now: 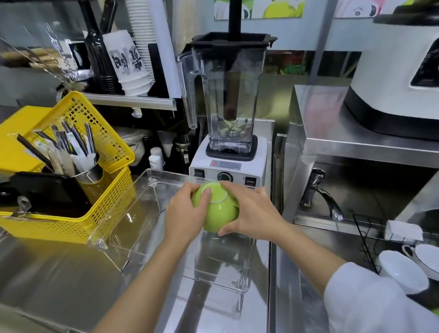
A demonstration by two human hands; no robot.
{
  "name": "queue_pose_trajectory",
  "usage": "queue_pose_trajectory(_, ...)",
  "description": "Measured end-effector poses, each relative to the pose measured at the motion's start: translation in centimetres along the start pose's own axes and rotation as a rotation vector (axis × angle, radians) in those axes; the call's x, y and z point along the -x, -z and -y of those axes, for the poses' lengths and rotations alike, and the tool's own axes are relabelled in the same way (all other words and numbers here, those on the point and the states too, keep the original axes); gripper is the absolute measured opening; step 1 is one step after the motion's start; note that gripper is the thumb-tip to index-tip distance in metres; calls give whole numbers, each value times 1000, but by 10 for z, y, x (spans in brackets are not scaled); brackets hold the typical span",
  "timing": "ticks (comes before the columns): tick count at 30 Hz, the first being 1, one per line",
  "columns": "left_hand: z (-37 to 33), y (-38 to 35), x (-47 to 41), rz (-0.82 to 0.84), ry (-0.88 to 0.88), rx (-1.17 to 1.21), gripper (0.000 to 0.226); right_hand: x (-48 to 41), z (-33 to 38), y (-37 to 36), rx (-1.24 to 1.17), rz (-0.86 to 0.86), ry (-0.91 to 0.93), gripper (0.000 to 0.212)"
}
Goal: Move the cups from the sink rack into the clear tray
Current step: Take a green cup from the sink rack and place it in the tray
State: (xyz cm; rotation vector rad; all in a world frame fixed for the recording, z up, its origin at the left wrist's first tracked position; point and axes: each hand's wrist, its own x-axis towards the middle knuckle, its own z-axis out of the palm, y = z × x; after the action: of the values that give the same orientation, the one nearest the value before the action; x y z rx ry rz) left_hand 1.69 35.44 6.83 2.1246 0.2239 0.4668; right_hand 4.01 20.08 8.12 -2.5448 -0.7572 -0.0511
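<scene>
Head view: steel counter, sink at 3 o'clock.
Green cup (218,206): upside down, base up, over far end of clear tray (131,234).
Left hand (184,212): grasping cup at its 9 o'clock side.
Right hand (252,212): grasping cup at its 3 o'clock side.
White cups (403,269): in black sink rack (365,241), 4 o'clock.
Blender (226,116): 12 o'clock of tray.
Yellow basket (73,221): 9 o'clock, touching tray.

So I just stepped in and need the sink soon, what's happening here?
A person is holding a green cup upside down with both hands, left hand and right hand, over the clear tray on the steel counter in front of the blender. The tray holds nothing else. At least two white cups still sit in the black rack by the faucet, so the job isn't finished.
</scene>
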Motion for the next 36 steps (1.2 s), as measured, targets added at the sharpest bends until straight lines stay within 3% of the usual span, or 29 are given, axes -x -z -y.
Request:
queue_pose_trajectory(7, 6, -1, 0, 177, -20, -64, 40, -7, -3, -10, -49, 41, -108, 102)
queue_pose_trajectory(11, 16, 2, 0, 258, -45, -225, 70, -7, -5, -4, -35, 108, -64, 103)
queue_pose_trajectory(13, 2, -2, 7, 240, -69, -321, 83, 7, -15, 9, -53, 41, -73, 102)
queue_pose_trajectory(16, -14, 3, 10, 190, -151, -326, 83, 15, -15, 20, -96, -12, -54, 96)
queue_pose_trajectory(24, -73, -58, 40, 347, -454, -348, 85, 84, -56, 50, -95, -162, -120, 88)
queue_pose_trajectory(36, -144, -212, 120, 685, -624, -242, 73, 242, -171, 98, -67, -274, -555, 90)
